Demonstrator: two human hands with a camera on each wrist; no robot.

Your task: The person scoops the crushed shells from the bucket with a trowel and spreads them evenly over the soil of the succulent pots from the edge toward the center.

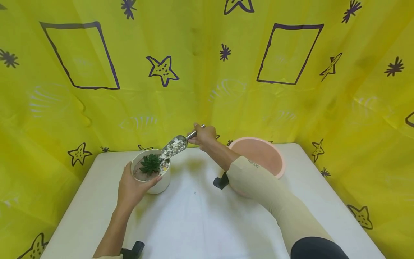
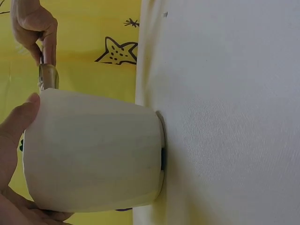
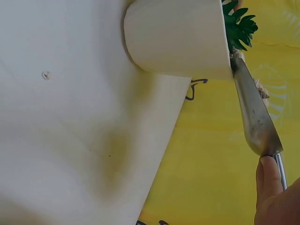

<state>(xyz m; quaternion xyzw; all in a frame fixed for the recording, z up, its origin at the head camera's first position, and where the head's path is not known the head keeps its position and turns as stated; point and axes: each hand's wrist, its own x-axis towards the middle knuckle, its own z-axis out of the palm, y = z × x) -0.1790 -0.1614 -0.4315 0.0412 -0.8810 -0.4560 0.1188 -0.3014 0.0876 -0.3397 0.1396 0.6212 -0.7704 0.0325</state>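
A white flower pot (image 1: 160, 184) stands upright at the table's back left with a green succulent (image 1: 150, 163) and greyish fill inside. My left hand (image 1: 132, 187) grips the pot from its left and near side, the thumb along the rim. A metal scoop (image 3: 255, 117) is tilted down toward the pot, its tip at the right part of the rim. White and tan pebbles (image 1: 174, 146), with a small shell among them, fill the scoop, and some lie beside the succulent. My right hand (image 1: 207, 136) holds the scoop's handle.
A pink tub (image 1: 280, 162) stands at the back right, partly hidden behind my right forearm; its contents are out of sight. White cloth covers the table (image 1: 194, 216). A yellow patterned curtain (image 1: 194, 100) hangs close behind the table and at both sides.
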